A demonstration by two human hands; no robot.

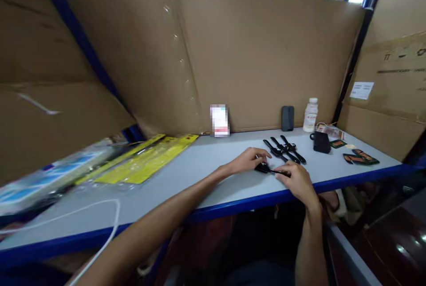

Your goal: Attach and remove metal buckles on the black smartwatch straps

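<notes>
Near the table's front edge, my left hand [252, 160] is closed around one end of a black spokeshave [262, 168], its fingers bent over the broad dark part. My right hand [297, 180] pinches the slim opposite end between thumb and fingers. The fingers cover much of this tool, so its finer parts cannot be made out. Just beyond my hands, three more black spokeshaves [289, 147] lie side by side on a slant, with paddle-shaped handles and small fittings at their middles.
Yellow-backed clear packages [149, 161] lie on the left of the white table [206, 155], beside blurred blue-and-white packs [60, 172]. A blurred-out upright card [219, 121], dark device [287, 118], white bottle [310, 115], black case [321, 142] and dark printed pieces [361, 157] stand or lie farther off.
</notes>
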